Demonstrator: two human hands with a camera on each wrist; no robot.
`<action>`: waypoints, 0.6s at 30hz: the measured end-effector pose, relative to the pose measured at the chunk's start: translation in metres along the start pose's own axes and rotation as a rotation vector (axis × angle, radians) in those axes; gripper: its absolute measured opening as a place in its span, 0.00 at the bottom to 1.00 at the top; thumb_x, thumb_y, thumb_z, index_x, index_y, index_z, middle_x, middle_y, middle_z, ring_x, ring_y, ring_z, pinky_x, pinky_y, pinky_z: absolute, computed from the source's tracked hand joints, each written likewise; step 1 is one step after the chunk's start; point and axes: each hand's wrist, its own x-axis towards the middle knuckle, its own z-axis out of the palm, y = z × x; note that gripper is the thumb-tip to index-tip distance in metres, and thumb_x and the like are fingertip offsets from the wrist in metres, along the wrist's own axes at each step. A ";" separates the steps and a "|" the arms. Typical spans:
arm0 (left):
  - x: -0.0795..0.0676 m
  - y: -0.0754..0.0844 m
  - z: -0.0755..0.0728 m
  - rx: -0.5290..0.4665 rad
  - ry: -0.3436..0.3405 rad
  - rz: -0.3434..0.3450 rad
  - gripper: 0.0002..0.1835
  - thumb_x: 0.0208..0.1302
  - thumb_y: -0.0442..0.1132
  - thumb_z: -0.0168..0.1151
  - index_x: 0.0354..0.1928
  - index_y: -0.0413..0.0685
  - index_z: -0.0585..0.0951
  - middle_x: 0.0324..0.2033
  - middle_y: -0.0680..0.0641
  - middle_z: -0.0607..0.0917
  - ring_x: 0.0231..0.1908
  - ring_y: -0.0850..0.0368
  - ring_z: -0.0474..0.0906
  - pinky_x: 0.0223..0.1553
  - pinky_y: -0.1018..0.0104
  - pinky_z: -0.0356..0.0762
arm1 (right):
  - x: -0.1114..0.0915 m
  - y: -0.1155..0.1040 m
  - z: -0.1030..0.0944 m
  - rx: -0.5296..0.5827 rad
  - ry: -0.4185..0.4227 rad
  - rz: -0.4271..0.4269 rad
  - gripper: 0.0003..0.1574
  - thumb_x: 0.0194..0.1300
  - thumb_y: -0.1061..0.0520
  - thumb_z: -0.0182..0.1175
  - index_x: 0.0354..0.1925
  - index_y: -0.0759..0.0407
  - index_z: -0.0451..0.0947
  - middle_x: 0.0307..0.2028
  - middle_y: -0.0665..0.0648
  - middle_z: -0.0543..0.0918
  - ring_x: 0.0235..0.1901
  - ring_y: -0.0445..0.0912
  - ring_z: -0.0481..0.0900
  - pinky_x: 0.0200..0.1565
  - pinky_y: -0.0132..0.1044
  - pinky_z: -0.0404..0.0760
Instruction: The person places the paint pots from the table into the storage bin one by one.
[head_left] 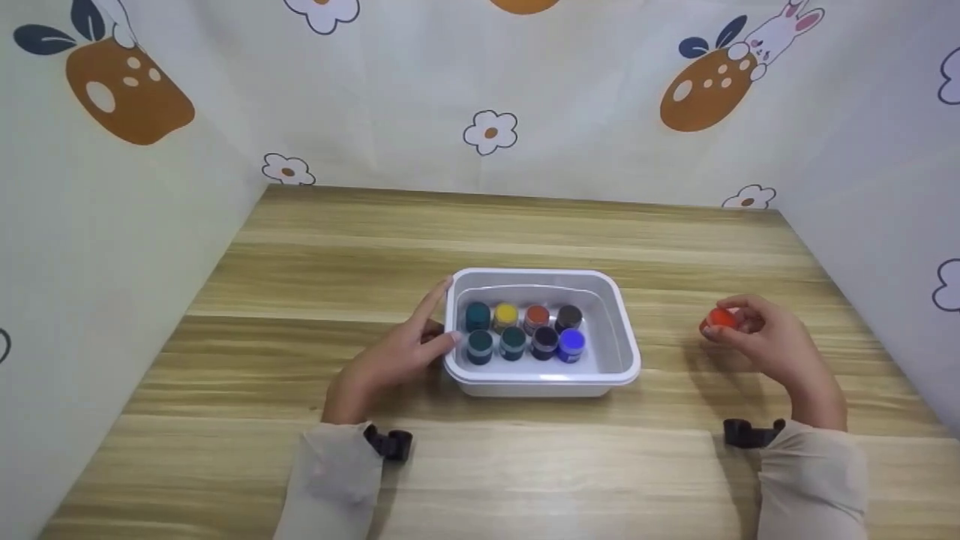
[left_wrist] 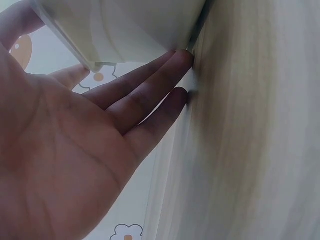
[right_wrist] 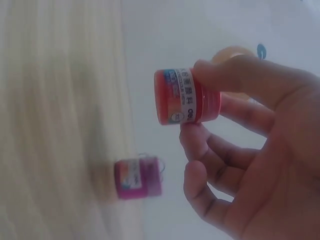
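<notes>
A white plastic tub (head_left: 619, 330) stands on the table, holding two rows of small paint jars, among them a yellow one (head_left: 505, 315) and a blue one (head_left: 571, 344). At its left side, my left hand (head_left: 397, 352) holds the tub: the thumb lies over the rim, while the other fingers (left_wrist: 155, 85) rest against the outer wall, tips down by the table. To the right of the tub, my right hand (head_left: 772, 345) pinches a red paint jar (right_wrist: 175, 97) between thumb and fingers, lifted off the table. A magenta paint jar (right_wrist: 137, 178) stands nearby; in the head view it is hidden.
The wood-patterned table (head_left: 525, 465) is enclosed at the back and sides by a pale cloth (head_left: 405, 90) printed with flowers and oranges. A black band clip (head_left: 390, 444) sits at the left wrist, another black clip (head_left: 752, 433) at the right.
</notes>
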 end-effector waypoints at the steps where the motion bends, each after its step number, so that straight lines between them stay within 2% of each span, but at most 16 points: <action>1: 0.000 0.000 0.000 -0.002 -0.001 0.004 0.43 0.72 0.51 0.54 0.79 0.67 0.40 0.69 0.39 0.69 0.63 0.43 0.72 0.64 0.42 0.67 | 0.001 -0.004 0.001 0.003 -0.002 -0.010 0.32 0.62 0.50 0.70 0.57 0.67 0.75 0.40 0.63 0.81 0.36 0.45 0.74 0.34 0.28 0.74; 7: 0.000 -0.003 -0.001 -0.022 -0.017 0.061 0.42 0.73 0.49 0.53 0.80 0.61 0.41 0.64 0.33 0.73 0.62 0.42 0.73 0.62 0.43 0.71 | 0.001 -0.030 0.006 0.023 -0.008 -0.092 0.29 0.61 0.53 0.71 0.55 0.67 0.77 0.38 0.63 0.83 0.34 0.43 0.76 0.33 0.27 0.76; 14: 0.000 -0.001 0.000 -0.024 -0.014 0.041 0.43 0.73 0.49 0.54 0.79 0.65 0.40 0.66 0.37 0.71 0.62 0.44 0.74 0.62 0.44 0.71 | 0.001 -0.060 0.011 0.009 0.003 -0.163 0.25 0.61 0.52 0.71 0.52 0.64 0.79 0.35 0.57 0.83 0.35 0.44 0.78 0.34 0.30 0.74; 18: 0.001 -0.001 0.000 -0.029 -0.016 0.035 0.43 0.72 0.49 0.54 0.79 0.66 0.40 0.66 0.37 0.71 0.62 0.44 0.73 0.61 0.44 0.71 | 0.000 -0.077 0.011 0.017 0.008 -0.210 0.22 0.60 0.55 0.71 0.50 0.64 0.80 0.33 0.56 0.81 0.35 0.48 0.78 0.34 0.31 0.74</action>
